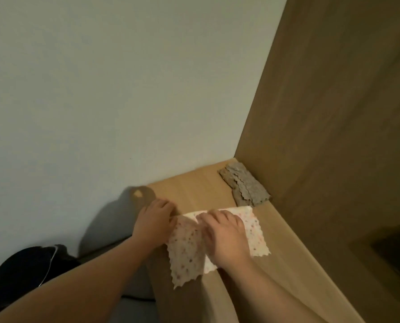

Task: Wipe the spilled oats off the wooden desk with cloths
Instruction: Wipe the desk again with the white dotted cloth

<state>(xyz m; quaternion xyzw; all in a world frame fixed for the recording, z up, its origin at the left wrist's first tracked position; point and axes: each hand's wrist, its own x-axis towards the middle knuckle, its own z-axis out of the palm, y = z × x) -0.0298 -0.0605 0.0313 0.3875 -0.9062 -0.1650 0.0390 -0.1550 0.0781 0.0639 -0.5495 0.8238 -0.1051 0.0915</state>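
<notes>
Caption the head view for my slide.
Left hand and right hand on a speckled cloth draped over the wooden desk edge; grey cloth in the corner.

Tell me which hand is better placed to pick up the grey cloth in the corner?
Probably the right hand: it rests on the spotted cloth, nearer the grey cloth. The left hand sits at the spotted cloth's left edge, farther away.

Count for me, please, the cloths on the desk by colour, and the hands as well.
White spotted cloth: 1
Grey cloth: 1
Hands: 2, the left hand and the right hand
Total: 4
</notes>
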